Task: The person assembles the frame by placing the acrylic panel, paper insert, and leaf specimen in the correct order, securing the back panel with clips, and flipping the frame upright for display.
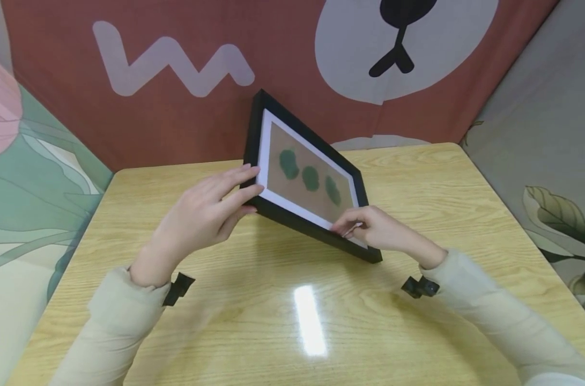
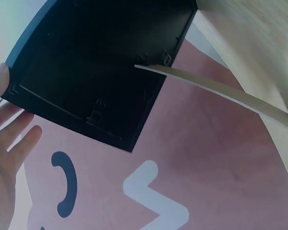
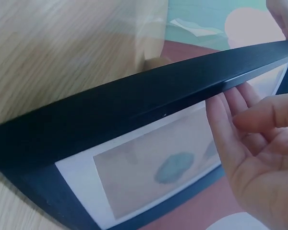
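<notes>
A picture frame (image 1: 316,163) with a black border, white mat and brown picture with three green blots stands tilted on the table. My left hand (image 1: 202,212) holds its left edge, some fingertips on the front. The left wrist view shows its black back (image 2: 101,62) and a thin support leg (image 2: 216,89) reaching towards the table. My right hand (image 1: 369,228) touches the front near the lower border. Its bent fingers (image 3: 220,117) meet the inner edge in the right wrist view, where the border partly hides the tips; they do not wrap round it.
A wood-grain table (image 1: 224,321) lies under the frame and both forearms. Behind it hangs a reddish cloth (image 1: 176,123) with white and black shapes. Patterned cloths (image 1: 31,187) flank the table. Small black devices (image 1: 420,287) sit at both wrists.
</notes>
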Demonstrator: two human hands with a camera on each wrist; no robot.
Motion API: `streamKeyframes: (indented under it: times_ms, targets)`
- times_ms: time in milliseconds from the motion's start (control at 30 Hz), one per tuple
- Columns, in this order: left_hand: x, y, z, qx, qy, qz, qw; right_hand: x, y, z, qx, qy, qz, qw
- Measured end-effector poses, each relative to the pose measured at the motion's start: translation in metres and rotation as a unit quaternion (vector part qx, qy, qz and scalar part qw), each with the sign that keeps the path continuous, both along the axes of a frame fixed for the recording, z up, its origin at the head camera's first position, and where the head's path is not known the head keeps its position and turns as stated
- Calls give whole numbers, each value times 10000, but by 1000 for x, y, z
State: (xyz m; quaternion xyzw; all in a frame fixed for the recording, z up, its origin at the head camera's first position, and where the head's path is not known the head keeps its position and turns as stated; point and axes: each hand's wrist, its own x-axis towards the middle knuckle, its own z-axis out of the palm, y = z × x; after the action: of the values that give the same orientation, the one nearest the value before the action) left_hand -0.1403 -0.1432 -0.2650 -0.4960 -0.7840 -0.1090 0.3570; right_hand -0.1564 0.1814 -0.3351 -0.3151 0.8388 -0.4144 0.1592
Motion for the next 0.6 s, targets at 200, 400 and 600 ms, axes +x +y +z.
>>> streamKeyframes:
  times_ms: [200,400,600]
  targets:
    - [-2,-7,0,5,-286,216,9994,5,-6,-2,-28,15,86,10000]
    - [-4,-15,1,-14,-480,552,9973,11,-16,0,-100,38,377,9992]
    - [-7,-23,3,-270,-540,927,9939,17,-30,1,-112,-7,761,9970]
